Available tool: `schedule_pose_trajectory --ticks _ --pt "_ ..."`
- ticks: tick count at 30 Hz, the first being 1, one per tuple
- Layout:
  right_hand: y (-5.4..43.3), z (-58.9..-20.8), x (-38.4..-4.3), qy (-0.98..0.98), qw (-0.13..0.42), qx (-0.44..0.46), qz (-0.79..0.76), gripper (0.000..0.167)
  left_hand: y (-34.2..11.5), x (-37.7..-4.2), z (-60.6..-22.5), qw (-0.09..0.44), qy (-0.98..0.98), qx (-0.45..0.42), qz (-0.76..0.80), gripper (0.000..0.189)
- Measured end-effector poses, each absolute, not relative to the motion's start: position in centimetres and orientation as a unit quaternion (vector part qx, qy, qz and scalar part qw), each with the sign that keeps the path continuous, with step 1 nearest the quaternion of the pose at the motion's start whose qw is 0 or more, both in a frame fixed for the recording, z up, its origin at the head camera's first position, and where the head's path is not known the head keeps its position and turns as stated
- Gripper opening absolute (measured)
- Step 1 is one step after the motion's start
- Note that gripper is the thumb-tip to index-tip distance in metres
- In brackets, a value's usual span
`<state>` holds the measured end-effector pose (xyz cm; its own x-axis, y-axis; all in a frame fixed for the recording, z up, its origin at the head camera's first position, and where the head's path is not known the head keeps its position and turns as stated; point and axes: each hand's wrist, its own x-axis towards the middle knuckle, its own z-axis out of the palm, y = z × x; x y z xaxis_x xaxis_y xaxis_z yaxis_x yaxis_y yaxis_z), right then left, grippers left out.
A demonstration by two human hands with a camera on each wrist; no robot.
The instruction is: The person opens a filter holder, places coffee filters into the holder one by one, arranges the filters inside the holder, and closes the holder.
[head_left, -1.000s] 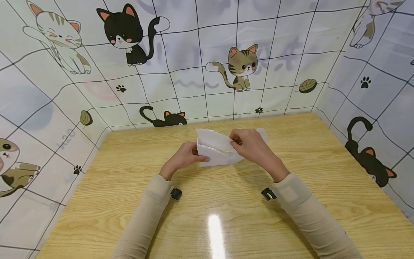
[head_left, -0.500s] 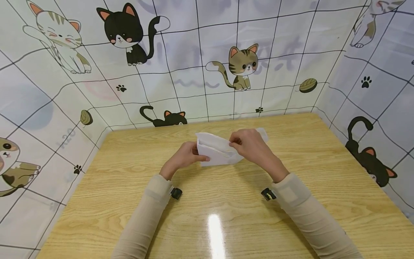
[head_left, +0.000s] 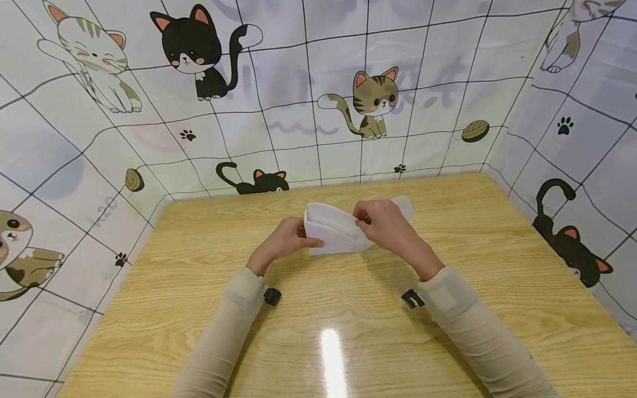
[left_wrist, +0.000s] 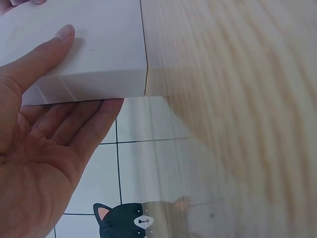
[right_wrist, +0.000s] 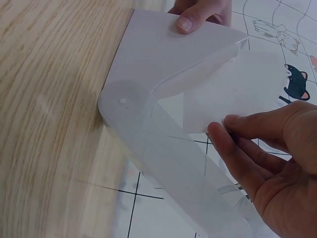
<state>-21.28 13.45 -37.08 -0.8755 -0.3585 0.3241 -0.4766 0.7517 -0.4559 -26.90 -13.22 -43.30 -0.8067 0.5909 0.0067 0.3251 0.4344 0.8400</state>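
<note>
A white plastic case [head_left: 330,244] stands on its long edge on the table, with its slanted opening facing up. My left hand [head_left: 286,239] grips its left end; in the left wrist view the thumb lies on the broad face of the case [left_wrist: 106,42] and the fingers reach behind it. A translucent lid [right_wrist: 183,168] is swung out from a round pivot at the case's corner. With thumb and forefinger, my right hand [head_left: 387,220] pinches the corner of a thin white sheet [right_wrist: 235,94], which rises out of the opening. The sheet's lower part is hidden inside the case.
The wood-grain table [head_left: 209,221] extends around both hands, with a bright light reflection near its front. A cat-print wall covering [head_left: 278,132] stands close behind the table and along both sides. Black wrist cameras hang at both cuffs.
The sheet's raised left end has dropped a little, then shifted slightly right. Small yellow marks at the opening, seen a second ago, no longer show. Both hands stay nearly in place.
</note>
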Motion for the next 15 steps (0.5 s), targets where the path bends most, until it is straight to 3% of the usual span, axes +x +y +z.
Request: schedule_pose_trajectory --ticks 15 --pt "13.06 -37.72 -21.24 -0.931 0.086 0.230 0.270 0.013 -13.16 -26.82 -43.18 0.150 0.836 0.273 0.451 0.039"
